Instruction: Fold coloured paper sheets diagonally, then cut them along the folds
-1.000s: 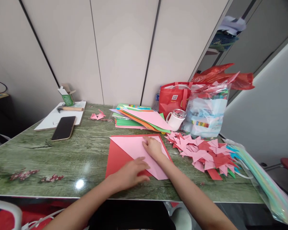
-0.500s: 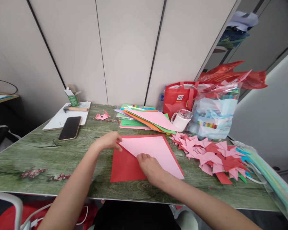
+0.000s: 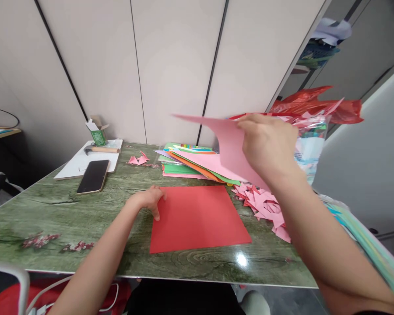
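Note:
A red sheet of paper (image 3: pixel 200 218) lies flat on the table in front of me. My left hand (image 3: pixel 151 201) rests at its upper left edge, thumb and fingers apart, holding nothing. Raised above the table on the right, my right hand (image 3: pixel 271 144) pinches a pink sheet of paper (image 3: pixel 233 144), which bends and hangs from the fingers. That sheet partly covers a stack of coloured paper (image 3: pixel 187 164) behind it. Below the raised hand lies a heap of folded pink and red paper pieces (image 3: pixel 262 203), partly hidden by my forearm.
On the left, a black phone (image 3: pixel 93 176) and a hammer (image 3: pixel 101 149) lie on a white board (image 3: pixel 68 168), with a small green box (image 3: pixel 99 135) behind. Folded pink pieces (image 3: pixel 138 158) sit near the wall. At right stand bags, including a red plastic one (image 3: pixel 328 103).
My right hand has lifted the pink sheet off the red one and carried it up and to the right. The red sheet is uncovered. My left hand stays near its left edge.

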Motion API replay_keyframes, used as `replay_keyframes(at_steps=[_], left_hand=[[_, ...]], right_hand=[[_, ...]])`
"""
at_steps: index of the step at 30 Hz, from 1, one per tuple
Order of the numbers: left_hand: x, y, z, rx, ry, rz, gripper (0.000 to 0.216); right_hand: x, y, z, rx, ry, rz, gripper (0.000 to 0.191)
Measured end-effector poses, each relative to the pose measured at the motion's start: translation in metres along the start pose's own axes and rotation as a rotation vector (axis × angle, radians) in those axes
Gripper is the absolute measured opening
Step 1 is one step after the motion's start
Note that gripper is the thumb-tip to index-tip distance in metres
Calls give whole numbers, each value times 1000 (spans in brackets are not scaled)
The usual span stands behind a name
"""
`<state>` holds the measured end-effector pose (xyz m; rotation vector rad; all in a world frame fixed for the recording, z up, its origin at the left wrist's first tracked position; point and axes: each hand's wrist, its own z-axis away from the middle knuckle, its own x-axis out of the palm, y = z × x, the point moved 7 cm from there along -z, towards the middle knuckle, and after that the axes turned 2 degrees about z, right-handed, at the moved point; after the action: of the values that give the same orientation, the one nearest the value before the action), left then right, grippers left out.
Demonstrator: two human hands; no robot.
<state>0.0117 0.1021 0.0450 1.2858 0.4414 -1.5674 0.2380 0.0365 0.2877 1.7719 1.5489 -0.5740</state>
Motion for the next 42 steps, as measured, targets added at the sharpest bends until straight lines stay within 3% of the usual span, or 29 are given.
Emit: replay_keyframes(at_steps=[3,6,10,14,17,22,25,27,33,36,38,42], left_hand=[[5,-4,-8,1,-12,-1,61],[9,-9,-14,11,-22,5,40],[10,-14,-17,50,-12,27,31],[11,-18,-21,101,4,66,31],[11,-22,-26,126,9,102,27],[9,-29,-30,165,-35,178,23],[8,-31,-32,156,-61,234,24],[9,-33,-34,129,-73,277,25],[11,-33,-41,11,-95,409,27],[1,-36,-42,-30,-45,475,26],[-15,-40,-41,-28,54,519,26],[-55,-55,-33,3,371,565,26]], right_hand=[[18,-7,-14,-83,22,-12,40],[78,-26,-13,-189,-208,-31,40],[149,-46,5,-303,-354,-80,38],[180,-63,30,-394,-422,-145,32],[170,-90,61,-521,-448,-232,29],[114,-151,148,-846,-524,-429,22],[87,-169,189,-950,-518,-490,17],[82,-173,204,-966,-536,-484,12],[92,-169,208,-832,-619,-607,18],[97,-162,200,-707,-621,-659,19],[99,-153,191,-590,-607,-710,20],[102,-135,173,-410,-570,-828,20]])
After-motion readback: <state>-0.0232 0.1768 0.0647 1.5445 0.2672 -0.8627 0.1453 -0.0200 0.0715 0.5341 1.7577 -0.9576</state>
